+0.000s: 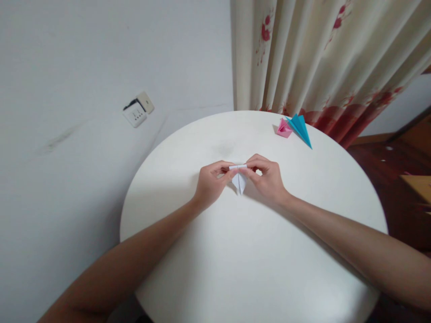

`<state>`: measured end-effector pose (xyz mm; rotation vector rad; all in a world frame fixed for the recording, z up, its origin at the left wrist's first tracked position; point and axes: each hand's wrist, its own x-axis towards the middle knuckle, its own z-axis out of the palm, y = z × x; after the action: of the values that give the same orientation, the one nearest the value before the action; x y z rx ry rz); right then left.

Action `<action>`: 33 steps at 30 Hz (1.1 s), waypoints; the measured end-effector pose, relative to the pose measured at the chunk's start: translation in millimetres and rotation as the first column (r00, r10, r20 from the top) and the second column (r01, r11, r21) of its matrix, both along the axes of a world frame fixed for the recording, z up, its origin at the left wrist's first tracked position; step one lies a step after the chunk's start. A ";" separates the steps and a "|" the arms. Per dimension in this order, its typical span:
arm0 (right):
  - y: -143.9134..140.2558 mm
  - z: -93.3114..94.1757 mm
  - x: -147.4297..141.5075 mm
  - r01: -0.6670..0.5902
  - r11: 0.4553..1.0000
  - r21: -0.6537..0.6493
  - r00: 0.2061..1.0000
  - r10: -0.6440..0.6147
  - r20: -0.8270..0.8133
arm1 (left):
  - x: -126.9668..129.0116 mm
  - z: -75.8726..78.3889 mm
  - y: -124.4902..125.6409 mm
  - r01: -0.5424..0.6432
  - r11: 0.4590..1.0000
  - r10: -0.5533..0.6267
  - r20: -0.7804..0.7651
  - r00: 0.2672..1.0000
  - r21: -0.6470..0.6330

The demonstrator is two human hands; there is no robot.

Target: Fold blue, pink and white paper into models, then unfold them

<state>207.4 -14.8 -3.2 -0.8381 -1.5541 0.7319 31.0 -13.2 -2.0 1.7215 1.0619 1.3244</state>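
At the centre of the frame, just above the middle of the round white table, a small piece of folded white paper is held between two hands. The paper is pale, almost the same tone as the tabletop, and folded into a narrow wedge: a short straight edge runs across its top, and from there two creased flaps taper down to a point aimed toward the lower edge of the frame. The left hand comes in from the lower left and pinches the top edge's left end between thumb and fingertips, the other fingers curled in. The right hand comes in from the lower right and pinches the right end of the same edge in the same way. Whether the paper's tip touches the table cannot be told.

Toward the upper right of the tabletop, near its far rim, lie a pink folded paper and a blue folded paper, just beside each other and well apart from the hands. Behind them a cream curtain with red flowers hangs in folds. At the left, a plain pale wall carries a white socket plate. At the far right edge is dark wooden flooring.
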 end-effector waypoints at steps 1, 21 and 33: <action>-0.4 -0.3 -0.6 -0.003 1.000 -0.017 1.000 0.003 -0.006 | 0.1 0.0 -0.2 0.006 0.999 -0.006 0.022 1.000 -0.032; 0.5 -10.9 -4.2 -0.230 0.877 -0.421 0.969 0.248 -0.013 | -2.3 1.9 6.5 0.089 0.949 -0.038 0.170 0.985 -0.303; -5.3 -2.5 -4.3 -0.254 0.814 -0.522 0.950 0.313 0.026 | -4.9 -1.8 10.8 -0.036 0.963 0.057 0.072 0.996 -0.267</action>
<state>203.0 -20.2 -5.7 -1.0580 -1.6251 1.3857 26.1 -2.4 -3.8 1.4428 1.1819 1.2075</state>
